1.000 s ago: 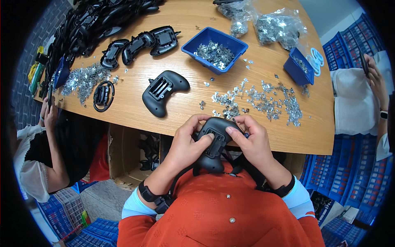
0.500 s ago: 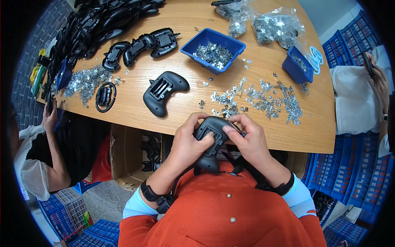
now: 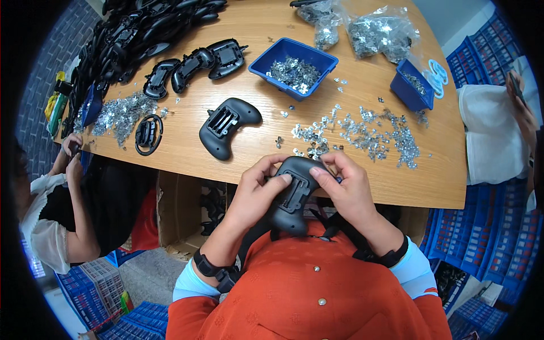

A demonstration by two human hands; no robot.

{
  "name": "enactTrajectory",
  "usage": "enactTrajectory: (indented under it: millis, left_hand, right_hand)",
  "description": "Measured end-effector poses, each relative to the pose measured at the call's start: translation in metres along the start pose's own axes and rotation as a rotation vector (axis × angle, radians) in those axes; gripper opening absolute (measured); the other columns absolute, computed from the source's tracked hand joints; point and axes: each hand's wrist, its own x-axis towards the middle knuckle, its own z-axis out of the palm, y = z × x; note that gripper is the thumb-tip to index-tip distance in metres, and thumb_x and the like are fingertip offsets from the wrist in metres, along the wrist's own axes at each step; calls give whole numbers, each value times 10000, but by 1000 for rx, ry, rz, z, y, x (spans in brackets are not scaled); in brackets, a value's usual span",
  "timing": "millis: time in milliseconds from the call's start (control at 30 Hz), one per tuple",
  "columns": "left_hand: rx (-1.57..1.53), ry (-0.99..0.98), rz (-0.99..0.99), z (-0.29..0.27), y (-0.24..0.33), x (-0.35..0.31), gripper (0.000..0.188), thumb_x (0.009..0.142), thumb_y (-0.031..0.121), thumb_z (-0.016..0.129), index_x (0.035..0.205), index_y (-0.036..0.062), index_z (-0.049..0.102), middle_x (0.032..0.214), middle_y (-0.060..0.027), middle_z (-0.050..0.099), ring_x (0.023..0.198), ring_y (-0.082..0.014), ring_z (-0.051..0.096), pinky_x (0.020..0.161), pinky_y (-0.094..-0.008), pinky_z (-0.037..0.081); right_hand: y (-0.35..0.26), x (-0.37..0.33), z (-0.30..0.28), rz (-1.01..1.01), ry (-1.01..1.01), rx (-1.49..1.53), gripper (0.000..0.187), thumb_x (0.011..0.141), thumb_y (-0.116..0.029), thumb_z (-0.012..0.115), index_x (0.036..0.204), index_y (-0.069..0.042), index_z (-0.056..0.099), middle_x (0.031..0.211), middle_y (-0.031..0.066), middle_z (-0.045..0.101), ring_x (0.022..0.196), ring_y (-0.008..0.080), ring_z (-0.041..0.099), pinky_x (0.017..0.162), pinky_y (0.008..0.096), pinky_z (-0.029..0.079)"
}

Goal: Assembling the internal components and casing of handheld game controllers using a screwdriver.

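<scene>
A black game controller shell (image 3: 290,220) is held at the near table edge, its open battery compartment turned up toward me. My left hand (image 3: 254,195) grips its left side, the thumb lying at the upper end of the compartment. On the other side my right hand (image 3: 350,186) pinches the upper right part, thumb on the back and fingers curled round the top edge. Whether a small metal contact sits under the left thumb is too small to tell. A second black controller (image 3: 245,112) rests on the table just beyond, its compartment also facing up.
Loose metal contacts (image 3: 365,133) lie scattered ahead of my right hand. A blue bin (image 3: 266,72) of contacts stands behind them, a smaller blue bin (image 3: 405,93) to the right. Several controller shells (image 3: 195,65) and a heap of black shells (image 3: 130,42) fill the far left. Co-workers sit at both sides.
My left thumb has slid up out of the middle of the compartment toward its upper end. The controller has tilted slightly. At the left, a co-worker's two hands have come together.
</scene>
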Motion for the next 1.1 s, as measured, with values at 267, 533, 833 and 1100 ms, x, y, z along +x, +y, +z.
enactTrajectory:
  millis: [267, 533, 833, 1100]
  left_hand:
    - [125, -42, -1, -7, 1, -4, 387, 874, 104, 526, 1251, 20, 550, 783, 50, 464, 708, -36, 430, 604, -171, 334]
    - [416, 54, 83, 1, 2, -7, 406, 866, 71, 607, 1261, 36, 519, 809, 25, 494, 705, -28, 463, 617, -189, 400]
    - [-295, -68, -208, -4, -3, -4, 313, 886, 218, 515, 1133, 31, 557, 801, 0, 550, 556, -48, 493, 452, -174, 418]
    - [-1004, -230, -360, -16, -18, -4, 527, 944, 384, 460, 1281, -21, 451, 819, -46, 435, 509, -95, 359, 336, -194, 304]
  right_hand:
    - [3, 5, -5, -9, -25, -37, 240, 863, -211, 667, 980, -5, 626, 741, 118, 638, 659, 184, 611, 617, 302, 468]
    - [-7, 4, 1, -39, -37, -92, 243, 862, -203, 666, 984, 2, 620, 830, 154, 661, 743, 268, 665, 654, 335, 503]
    - [-20, 9, 4, -302, 57, 165, 274, 871, -124, 641, 1108, 9, 608, 886, 136, 645, 714, 224, 643, 636, 329, 503]
    - [3, 10, 14, -329, -94, -34, 443, 820, -129, 669, 1226, -19, 534, 953, 133, 595, 774, 270, 643, 668, 360, 519]
